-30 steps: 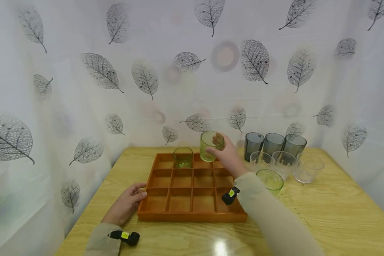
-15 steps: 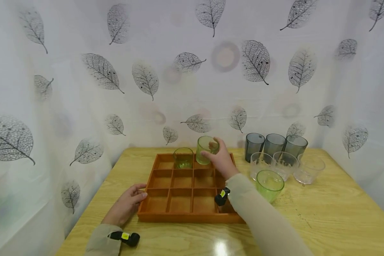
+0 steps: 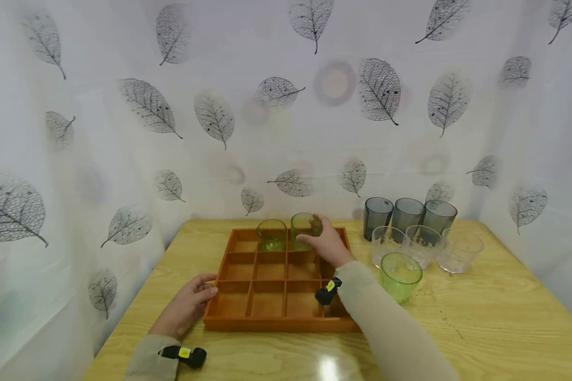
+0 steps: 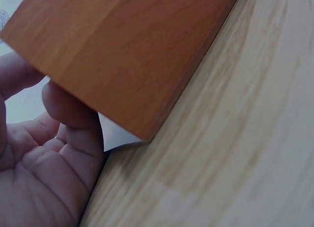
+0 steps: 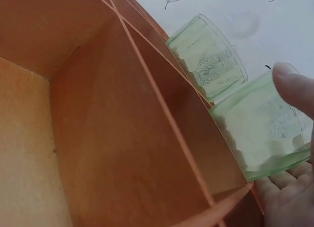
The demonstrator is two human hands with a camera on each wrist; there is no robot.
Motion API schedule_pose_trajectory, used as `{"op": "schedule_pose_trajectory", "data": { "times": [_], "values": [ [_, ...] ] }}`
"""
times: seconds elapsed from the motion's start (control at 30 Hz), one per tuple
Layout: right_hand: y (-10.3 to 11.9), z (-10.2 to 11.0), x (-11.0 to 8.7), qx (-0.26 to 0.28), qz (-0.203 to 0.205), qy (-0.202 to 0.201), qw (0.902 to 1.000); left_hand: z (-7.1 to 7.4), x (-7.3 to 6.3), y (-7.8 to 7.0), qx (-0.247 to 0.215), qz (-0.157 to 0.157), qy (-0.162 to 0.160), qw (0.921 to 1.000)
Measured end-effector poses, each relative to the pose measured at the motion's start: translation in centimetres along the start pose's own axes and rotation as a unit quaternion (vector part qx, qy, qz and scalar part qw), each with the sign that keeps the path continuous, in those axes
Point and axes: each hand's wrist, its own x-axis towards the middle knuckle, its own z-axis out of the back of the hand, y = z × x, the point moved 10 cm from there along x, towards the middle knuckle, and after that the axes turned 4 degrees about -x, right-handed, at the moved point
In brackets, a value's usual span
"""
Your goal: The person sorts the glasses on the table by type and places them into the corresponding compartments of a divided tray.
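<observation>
My right hand [image 3: 328, 244] grips a green glass [image 3: 305, 233] between thumb and fingers, low in a back-row compartment of the orange-brown wooden tray [image 3: 286, 323]. In the right wrist view, the held glass [image 5: 262, 128] shows its lower part behind the compartment wall, with the thumb over its side. Another green glass [image 3: 271, 236] stands in the compartment just left of it. My left hand [image 3: 183, 304] rests against the tray's left side. In the left wrist view, its loosely bent fingers [image 4: 73, 111] touch the tray's wall [image 4: 122, 55].
Right of the tray, a third green glass [image 3: 401, 278] stands on the wooden table [image 3: 495, 317]. Behind it are a row of clear glasses [image 3: 424, 248] and a row of dark grey glasses [image 3: 408, 214]. A leaf-patterned curtain [image 3: 286, 132] closes off the back.
My right hand has carried the green glass slightly left and down, from above the tray into a back-row compartment. The left hand has stayed at the tray's side.
</observation>
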Motion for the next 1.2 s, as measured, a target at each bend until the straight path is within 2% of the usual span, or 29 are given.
{"op": "schedule_pose_trajectory", "data": {
  "times": [0.57,0.93,1.2],
  "values": [
    [-0.53,-0.36,0.25,-0.075,0.017,0.013,0.9969,0.01,-0.27,0.26,0.006,0.022,-0.015,0.9996],
    [-0.26,-0.56,0.17,-0.091,0.019,0.025,0.9954,0.08,-0.14,0.06,-0.002,0.01,-0.01,0.9999],
    [-0.2,-0.5,-0.01,-0.094,0.013,0.027,0.9951,-0.16,-0.37,0.05,-0.007,0.016,-0.001,0.9998]
  ]
}}
